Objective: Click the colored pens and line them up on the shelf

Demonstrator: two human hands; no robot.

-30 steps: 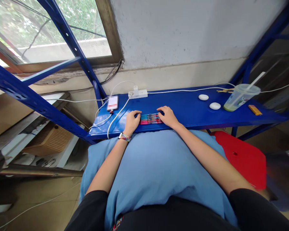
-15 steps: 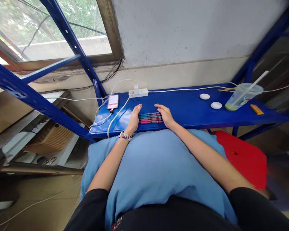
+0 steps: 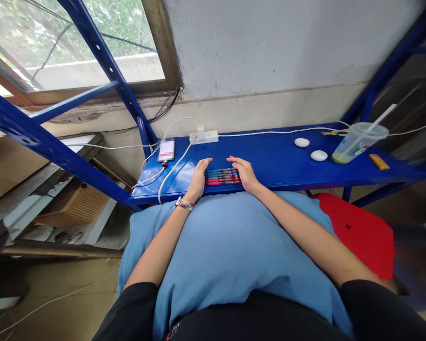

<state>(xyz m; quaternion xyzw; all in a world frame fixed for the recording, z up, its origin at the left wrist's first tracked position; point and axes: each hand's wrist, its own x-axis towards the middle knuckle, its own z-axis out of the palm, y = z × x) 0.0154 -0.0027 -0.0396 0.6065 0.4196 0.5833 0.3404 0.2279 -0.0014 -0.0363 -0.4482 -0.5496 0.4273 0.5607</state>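
Observation:
Several pens [image 3: 222,177] lie side by side on the blue shelf [image 3: 270,166], with blue ones at the back and pink or red ones toward my body. At their left ends stands my left hand [image 3: 199,179], palm turned inward and fingers stretched out. My right hand [image 3: 244,174] faces it at the right ends, its fingers also extended. Both palms rest against or very close to the pen ends, and neither hand grasps a pen. A patterned band circles my left wrist.
Behind the hands are a white power strip [image 3: 204,137] and cables. A small boxed device [image 3: 166,150] lies at left. To the right are two white oval objects [image 3: 318,155], a plastic cup [image 3: 358,142] with a straw and a yellow packet [image 3: 378,162]. A blue pillow [image 3: 230,237] covers my lap.
Both hands have shifted very slightly toward my body, still framing the pen ends. The row of pens looks a little nearer to the shelf's front edge.

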